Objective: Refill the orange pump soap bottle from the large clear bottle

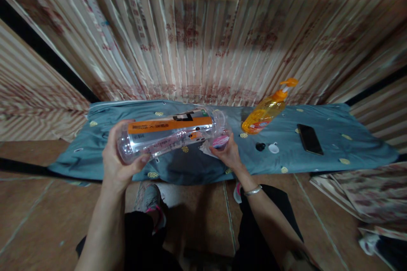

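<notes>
A large clear plastic bottle (pixel 168 133) with an orange, black-lettered label is held nearly sideways above the cloth. My left hand (pixel 119 159) is closed around its base end at the left. At the mouth end, my right hand (pixel 227 152) is closed on a small pink-and-white item (pixel 220 142) whose kind I cannot make out. A crumpled whitish piece (pixel 208 149) shows beside those fingers. Right of this hand stands a pump bottle (pixel 262 114) of orange liquid, with a small black cap (pixel 260 147) and a white cap-like piece (pixel 274 147) nearby.
A green-blue cloth (pixel 171 169) with yellow pineapple prints covers the low surface. A dark phone (pixel 310 139) lies on its right part. Pleated curtains (pixel 197 42) hang right behind, and dark frame bars (pixel 47 48) slant at both sides.
</notes>
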Demonstrator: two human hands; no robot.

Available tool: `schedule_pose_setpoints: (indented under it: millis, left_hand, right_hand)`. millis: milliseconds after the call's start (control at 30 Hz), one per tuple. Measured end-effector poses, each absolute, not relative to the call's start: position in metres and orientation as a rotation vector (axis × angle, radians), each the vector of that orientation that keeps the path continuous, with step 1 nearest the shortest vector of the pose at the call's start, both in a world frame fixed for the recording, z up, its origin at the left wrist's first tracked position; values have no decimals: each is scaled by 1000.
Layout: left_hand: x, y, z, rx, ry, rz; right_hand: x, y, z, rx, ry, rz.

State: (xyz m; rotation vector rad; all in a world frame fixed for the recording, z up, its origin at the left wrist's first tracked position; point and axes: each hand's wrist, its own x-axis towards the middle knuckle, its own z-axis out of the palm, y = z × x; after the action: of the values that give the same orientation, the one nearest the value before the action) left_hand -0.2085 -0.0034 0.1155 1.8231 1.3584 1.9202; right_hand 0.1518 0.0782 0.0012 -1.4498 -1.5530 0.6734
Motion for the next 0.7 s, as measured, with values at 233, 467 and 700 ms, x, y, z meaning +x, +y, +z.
schedule_pose_setpoints:
  millis: [233,467,700]
  left_hand:
    - [-209,-5,116,1853,1316,1913]
    - [-208,-5,116,1859,1313,1921]
    - [-208,-5,117,1910,1337,1910]
  right_hand:
    - [153,78,2,-1446,-1556,672]
    - [152,78,-1,-1443,-1554,659]
    - [153,79,-3,-1441,-1585,641]
